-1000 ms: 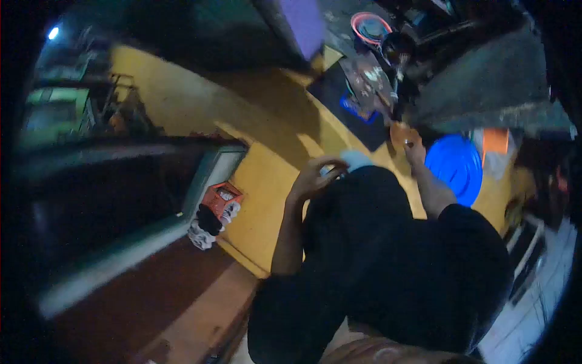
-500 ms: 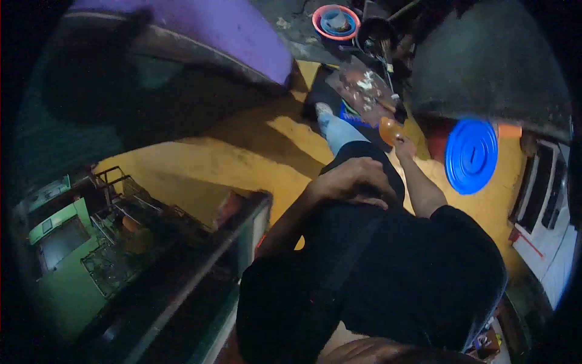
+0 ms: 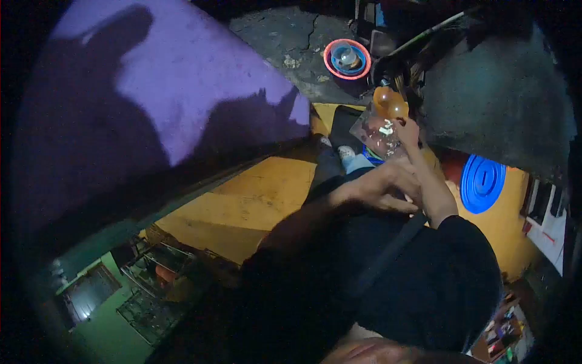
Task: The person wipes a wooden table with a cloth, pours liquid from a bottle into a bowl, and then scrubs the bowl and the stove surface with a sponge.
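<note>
My right hand (image 3: 407, 131) is closed on the near edge of a glossy orange two-lobed thing (image 3: 390, 103), whose exact kind I cannot make out. Just below it lies a clear plastic sheet or bag (image 3: 371, 134) with reddish and whitish patches. Part of something blue (image 3: 371, 156) shows under that plastic. My left hand (image 3: 391, 188) is held in front of my black shirt, close to my right forearm. Its fingers are bent, with a gap between them and the thumb, and nothing shows in it.
A red-rimmed basin (image 3: 347, 42) with a blue one and a clear container inside stands on the dark ground ahead. A round blue lid (image 3: 483, 183) is to the right. On the left rises a purple wall (image 3: 200, 67); a metal rack (image 3: 154, 309) stands lower left.
My right hand has carried the orange thing forward, over the far side of the plastic. My left hand has shifted right, toward my right forearm. The camera view has tilted.
</note>
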Demonstrator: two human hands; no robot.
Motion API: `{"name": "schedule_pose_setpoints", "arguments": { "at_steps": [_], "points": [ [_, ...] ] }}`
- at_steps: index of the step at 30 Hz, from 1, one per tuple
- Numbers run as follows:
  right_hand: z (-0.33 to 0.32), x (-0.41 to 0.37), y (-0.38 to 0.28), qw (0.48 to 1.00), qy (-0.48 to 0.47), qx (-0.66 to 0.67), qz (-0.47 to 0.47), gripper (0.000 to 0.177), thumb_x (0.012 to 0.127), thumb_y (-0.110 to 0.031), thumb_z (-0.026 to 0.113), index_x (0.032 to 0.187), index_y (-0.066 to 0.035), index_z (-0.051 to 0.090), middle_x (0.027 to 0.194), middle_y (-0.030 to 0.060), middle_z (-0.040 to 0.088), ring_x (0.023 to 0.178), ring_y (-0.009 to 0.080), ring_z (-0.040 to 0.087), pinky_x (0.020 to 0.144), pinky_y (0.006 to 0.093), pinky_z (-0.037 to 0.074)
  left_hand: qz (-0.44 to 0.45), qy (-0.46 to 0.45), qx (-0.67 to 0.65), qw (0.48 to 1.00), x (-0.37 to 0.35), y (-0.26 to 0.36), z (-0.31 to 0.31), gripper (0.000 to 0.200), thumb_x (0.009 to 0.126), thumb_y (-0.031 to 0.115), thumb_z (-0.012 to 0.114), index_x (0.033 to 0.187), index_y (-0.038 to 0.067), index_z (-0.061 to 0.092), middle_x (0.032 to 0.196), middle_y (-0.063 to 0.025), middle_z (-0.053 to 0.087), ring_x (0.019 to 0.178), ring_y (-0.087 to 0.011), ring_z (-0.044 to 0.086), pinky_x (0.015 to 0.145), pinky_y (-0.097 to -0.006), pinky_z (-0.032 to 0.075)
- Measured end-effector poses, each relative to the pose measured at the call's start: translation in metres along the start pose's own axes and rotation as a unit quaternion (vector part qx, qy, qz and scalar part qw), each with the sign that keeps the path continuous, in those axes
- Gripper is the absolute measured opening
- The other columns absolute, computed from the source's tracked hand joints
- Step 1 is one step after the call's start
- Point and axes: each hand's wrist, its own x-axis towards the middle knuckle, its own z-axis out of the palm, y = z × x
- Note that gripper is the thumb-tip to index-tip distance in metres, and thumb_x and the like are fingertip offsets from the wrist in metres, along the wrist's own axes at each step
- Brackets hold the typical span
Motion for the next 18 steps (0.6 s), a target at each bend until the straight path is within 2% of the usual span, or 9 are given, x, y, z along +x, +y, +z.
{"name": "schedule_pose_setpoints", "arguments": {
  "at_steps": [4, 7, 9, 11, 12, 14, 15, 17, 18],
  "points": [
    [0.019, 0.006, -0.023, 0.999, 0.049, 0.017, 0.01, 0.028, 0.079, -0.027, 0.069, 0.093, -0.003, 0.068, 0.077, 0.0106, 0.068, 0.071, 0.023, 0.065, 0.067, 0.0328, 0.048, 0.023, -0.097, -0.021, 0.995, 0.017, 0.008, -0.035, 0.013, 0.075, 0.017, 0.073, 0.079, 0.006, 0.068, 0.082, -0.0059, 0.066, 0.083, -0.0252, 0.059, 0.081, -0.0376, 0.041],
    [0.027, 0.013, -0.042, 0.995, 0.079, 0.044, 0.04, 0.029, 0.08, -0.028, 0.069, 0.095, -0.003, 0.067, 0.078, 0.011, 0.068, 0.071, 0.0224, 0.065, 0.067, 0.0327, 0.048, -0.046, -0.192, -0.059, 0.979, 0.003, 0.007, -0.083, 0.011, 0.078, 0.016, 0.071, 0.083, 0.006, 0.069, 0.085, -0.0078, 0.067, 0.083, -0.0241, 0.06, 0.081, -0.0372, 0.043],
    [0.031, 0.014, -0.047, 0.993, 0.098, 0.033, 0.052, 0.03, 0.08, -0.028, 0.069, 0.097, -0.003, 0.067, 0.082, 0.0119, 0.068, 0.074, 0.0221, 0.065, 0.068, 0.0324, 0.049, -0.177, -0.079, 0.026, 0.981, -0.017, 0.004, -0.113, 0.012, 0.081, 0.015, 0.07, 0.088, 0.006, 0.07, 0.088, -0.0094, 0.068, 0.081, -0.0233, 0.061, 0.078, -0.0352, 0.046],
    [0.033, 0.022, -0.065, 0.991, 0.114, 0.044, 0.059, 0.03, 0.081, -0.028, 0.069, 0.097, -0.003, 0.067, 0.084, 0.0114, 0.068, 0.075, 0.0204, 0.065, 0.069, 0.031, 0.049, -0.219, 0.015, 0.078, 0.973, -0.032, 0.01, -0.141, 0.014, 0.084, 0.015, 0.068, 0.093, 0.004, 0.069, 0.086, -0.0087, 0.068, 0.08, -0.0189, 0.062, 0.071, -0.0319, 0.047],
    [0.035, 0.03, -0.073, 0.988, 0.107, 0.064, 0.088, 0.03, 0.08, -0.028, 0.069, 0.098, -0.003, 0.067, 0.084, 0.0111, 0.068, 0.075, 0.0199, 0.065, 0.069, 0.0305, 0.049, -0.218, 0.015, 0.08, 0.973, -0.041, 0.008, -0.153, 0.014, 0.084, 0.015, 0.068, 0.093, 0.004, 0.069, 0.086, -0.0087, 0.068, 0.08, -0.0189, 0.062, 0.071, -0.0319, 0.047],
    [0.047, 0.053, -0.082, 0.985, 0.112, 0.057, 0.115, 0.03, 0.08, -0.028, 0.07, 0.099, -0.005, 0.068, 0.082, 0.0107, 0.069, 0.076, 0.0186, 0.065, 0.07, 0.03, 0.049, -0.299, 0.216, 0.065, 0.927, -0.061, 0.004, -0.17, 0.015, 0.087, 0.014, 0.065, 0.093, 0.0, 0.067, 0.084, -0.0069, 0.068, 0.079, -0.0137, 0.061, 0.07, -0.0285, 0.047],
    [0.05, 0.07, -0.09, 0.986, 0.108, 0.055, 0.111, 0.03, 0.08, -0.028, 0.07, 0.099, -0.005, 0.068, 0.082, 0.0107, 0.069, 0.076, 0.0186, 0.065, 0.07, 0.03, 0.049, -0.298, 0.221, 0.065, 0.926, -0.063, 0.004, -0.18, 0.015, 0.087, 0.014, 0.065, 0.093, 0.0, 0.067, 0.084, -0.0069, 0.068, 0.079, -0.0137, 0.061, 0.07, -0.0285, 0.047],
    [0.062, 0.106, -0.116, 0.984, 0.1, 0.125, 0.084, 0.031, 0.08, -0.029, 0.07, 0.098, -0.005, 0.068, 0.081, 0.01, 0.069, 0.075, 0.0196, 0.065, 0.069, 0.031, 0.049, -0.395, 0.352, 0.05, 0.847, -0.063, 0.004, -0.2, 0.016, 0.088, 0.013, 0.062, 0.089, -0.003, 0.065, 0.077, -0.0052, 0.065, 0.072, -0.0096, 0.058, 0.066, -0.0249, 0.045],
    [0.06, 0.125, -0.132, 0.99, 0.106, 0.081, 0.048, 0.03, 0.08, -0.03, 0.07, 0.096, -0.005, 0.069, 0.079, 0.0091, 0.069, 0.072, 0.0209, 0.065, 0.068, 0.032, 0.049, -0.387, 0.363, 0.051, 0.846, -0.058, 0.002, -0.208, 0.016, 0.088, 0.013, 0.062, 0.089, -0.003, 0.065, 0.077, -0.0052, 0.065, 0.072, -0.0096, 0.058, 0.066, -0.0249, 0.045]
  ]
}}
